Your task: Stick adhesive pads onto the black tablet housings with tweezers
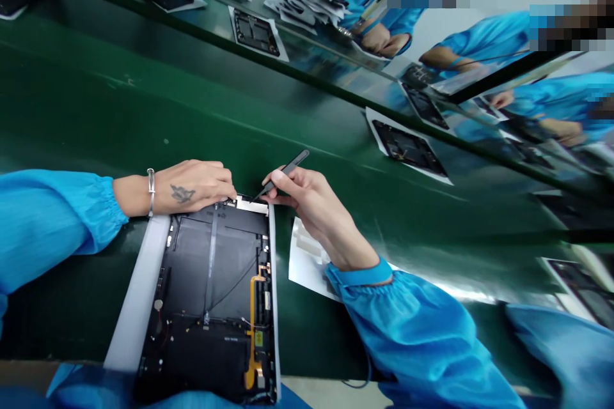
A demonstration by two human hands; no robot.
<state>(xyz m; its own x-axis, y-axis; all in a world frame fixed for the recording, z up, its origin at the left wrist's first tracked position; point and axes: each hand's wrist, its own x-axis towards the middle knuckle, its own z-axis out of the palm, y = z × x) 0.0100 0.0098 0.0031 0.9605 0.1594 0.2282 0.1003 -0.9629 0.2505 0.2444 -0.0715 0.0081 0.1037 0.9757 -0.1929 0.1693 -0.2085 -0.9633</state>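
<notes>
Long green conveyor belt point(144, 108) runs diagonally across view, w/ more open tablets point(407, 147) lying on white sheets along its far side & a loose stack of tablets point(311, 0) further up; beyond are co-workers' blue sleeves point(480, 45), one co-worker's hand point(381, 41) just past the stack. Nearest, at bottom of view, the open tablet point(211, 307) lies flat on the belt btwn the person's two arms, black inner panel up, pale frame around it. Both arms in blue cuffed sleeves point(407, 326). White sheet point(307, 262) sits just right of the tablet, partly under R hand point(311, 204). L hand point(192, 188) rests at tablet's top edge, fingers point(223, 182) pressed together & curled, tips on the edge; how hard they grip, can't tell. R thumb & index point(277, 179) pinch black tweezers point(283, 176), other fingers curled under. Gold flex cable point(252, 332) runs down tablet's right side. Silver bangle point(151, 192) on L wrist, small dark tattoo point(182, 195) on back of L hand. Tweezer tip right by white strip point(252, 206) at top edge, contact unclear
</notes>
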